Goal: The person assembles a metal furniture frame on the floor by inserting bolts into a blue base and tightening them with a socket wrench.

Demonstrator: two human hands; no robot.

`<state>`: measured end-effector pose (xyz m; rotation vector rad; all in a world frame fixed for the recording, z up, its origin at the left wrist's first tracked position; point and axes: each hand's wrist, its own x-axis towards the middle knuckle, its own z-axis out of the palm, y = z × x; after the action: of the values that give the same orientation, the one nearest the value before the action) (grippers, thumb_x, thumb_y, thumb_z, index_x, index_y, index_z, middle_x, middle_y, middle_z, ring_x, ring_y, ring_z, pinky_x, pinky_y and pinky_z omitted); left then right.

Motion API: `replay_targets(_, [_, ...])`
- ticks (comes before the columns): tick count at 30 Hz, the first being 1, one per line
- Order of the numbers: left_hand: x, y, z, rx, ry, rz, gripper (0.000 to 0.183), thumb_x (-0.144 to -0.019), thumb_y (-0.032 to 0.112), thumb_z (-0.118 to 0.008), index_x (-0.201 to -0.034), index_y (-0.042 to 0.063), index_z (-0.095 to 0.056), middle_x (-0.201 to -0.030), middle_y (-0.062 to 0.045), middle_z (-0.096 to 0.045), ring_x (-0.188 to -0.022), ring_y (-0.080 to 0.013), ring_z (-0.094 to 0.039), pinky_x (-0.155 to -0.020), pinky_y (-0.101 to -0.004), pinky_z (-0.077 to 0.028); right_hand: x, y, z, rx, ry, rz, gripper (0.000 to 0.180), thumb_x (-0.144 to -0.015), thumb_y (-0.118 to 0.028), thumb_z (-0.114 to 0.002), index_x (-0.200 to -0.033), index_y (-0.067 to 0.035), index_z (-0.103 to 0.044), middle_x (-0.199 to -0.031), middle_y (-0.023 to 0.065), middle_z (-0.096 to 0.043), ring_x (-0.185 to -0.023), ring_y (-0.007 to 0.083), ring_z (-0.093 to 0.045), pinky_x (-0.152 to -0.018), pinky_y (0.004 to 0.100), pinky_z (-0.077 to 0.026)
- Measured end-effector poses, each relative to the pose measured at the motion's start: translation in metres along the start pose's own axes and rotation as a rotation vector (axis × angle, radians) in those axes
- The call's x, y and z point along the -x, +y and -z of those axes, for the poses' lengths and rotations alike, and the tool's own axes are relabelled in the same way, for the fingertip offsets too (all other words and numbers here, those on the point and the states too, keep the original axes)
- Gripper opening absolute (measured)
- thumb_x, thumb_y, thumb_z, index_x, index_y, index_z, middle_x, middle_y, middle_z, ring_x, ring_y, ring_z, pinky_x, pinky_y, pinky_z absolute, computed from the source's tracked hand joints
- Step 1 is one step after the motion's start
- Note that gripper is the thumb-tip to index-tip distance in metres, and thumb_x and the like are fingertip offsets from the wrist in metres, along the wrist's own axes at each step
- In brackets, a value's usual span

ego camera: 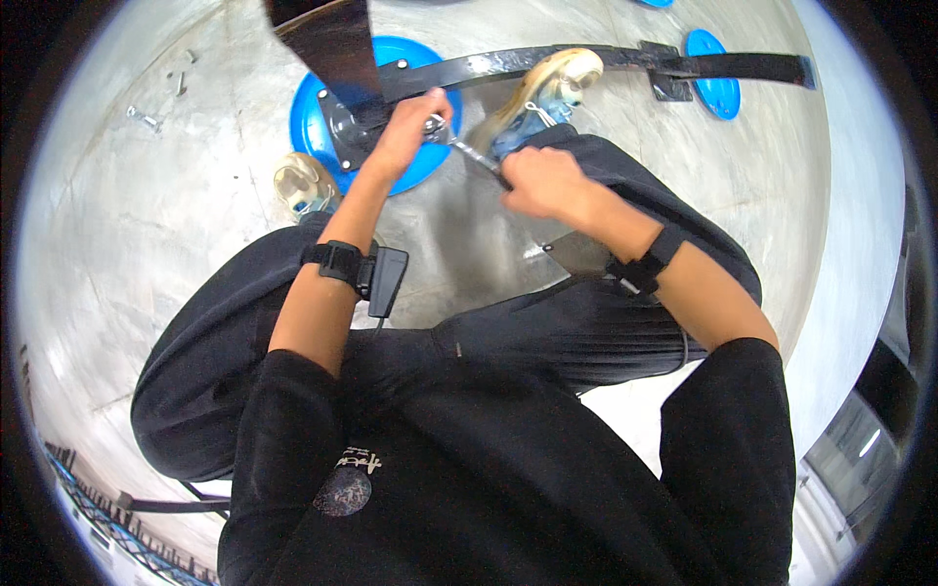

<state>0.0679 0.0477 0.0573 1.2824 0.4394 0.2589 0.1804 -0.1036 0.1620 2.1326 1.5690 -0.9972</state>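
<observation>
My right hand is closed round the dark handle of a ratchet wrench. My left hand rests at the head of that tool, over the edge of a black metal base plate; whether its fingers grip the head or a fastener is hard to tell. Under the plate lies a round blue disc, and bolt heads show at the plate's corners. A black metal post rises from the plate. What the wrench head sits on is hidden by the left hand.
A long curved black bar runs right from the plate to a second blue disc. My shoes stand on both sides of the near disc. Loose bolts lie on the grey floor at the upper left. A metal plate lies by my right forearm.
</observation>
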Motion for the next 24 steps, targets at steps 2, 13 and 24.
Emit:
replay_targets(2, [0.002,-0.002,-0.003,-0.055,0.058,-0.094,0.033,-0.091,0.028,-0.045,-0.070,0.002,-0.050,-0.066,0.002,-0.044,-0.064,-0.0083,-0.040,-0.058,-0.0254,-0.035,-0.009,0.010,0.021,0.104,0.020,-0.055,0.025,-0.069,-0.024,-0.060,-0.083,-0.003,-0.063,-0.085,0.0170,-0.063,-0.081,0.0326,-0.062,-0.070,0.0421,-0.050])
replay_targets(13, [0.001,0.042,-0.029,-0.893,0.242,-0.046,0.031,-0.070,0.028,-0.065,-0.092,0.005,-0.062,-0.081,-0.018,-0.063,-0.079,-0.0319,-0.062,-0.069,-0.0417,-0.049,-0.096,0.051,0.068,0.347,0.431,0.144,0.013,-0.070,-0.012,-0.059,-0.081,-0.009,-0.065,-0.085,0.0118,-0.065,-0.087,0.0274,-0.061,-0.078,0.0396,-0.046])
replay_targets(24, [-0.004,0.046,-0.044,-1.542,0.004,-0.117,0.012,-0.072,0.014,-0.055,-0.076,0.009,-0.065,-0.081,-0.005,-0.063,-0.082,-0.0218,-0.061,-0.070,-0.0389,-0.046,-0.035,0.024,-0.011,-0.077,0.195,-0.112,0.028,-0.077,-0.027,-0.055,-0.071,0.000,-0.061,-0.074,0.0219,-0.061,-0.072,0.0349,-0.061,-0.065,0.0438,-0.048])
